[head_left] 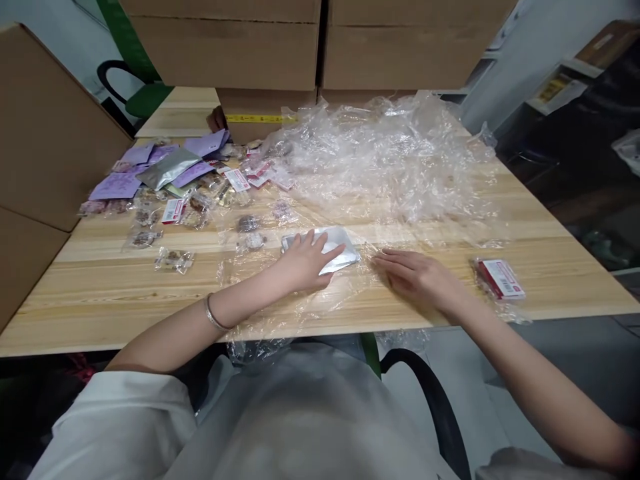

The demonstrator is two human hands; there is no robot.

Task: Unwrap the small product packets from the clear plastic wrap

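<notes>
The wooden table [100, 293] forms the dial, its near edge at 6 o'clock. Clear plastic film [400, 153] is heaped at 1 o'clock. Purple pouches [193, 175] are piled at 10 o'clock. The right hand [423, 273], at 4 o'clock, has fingers pressed together (whether they pinch film cannot be told). The left hand [306, 261], fingers spread, rests on a silver pouch [345, 241] just 6 o'clock of centre. Outermost at 4 o'clock lies a red-and-white packet [503, 279].
</notes>
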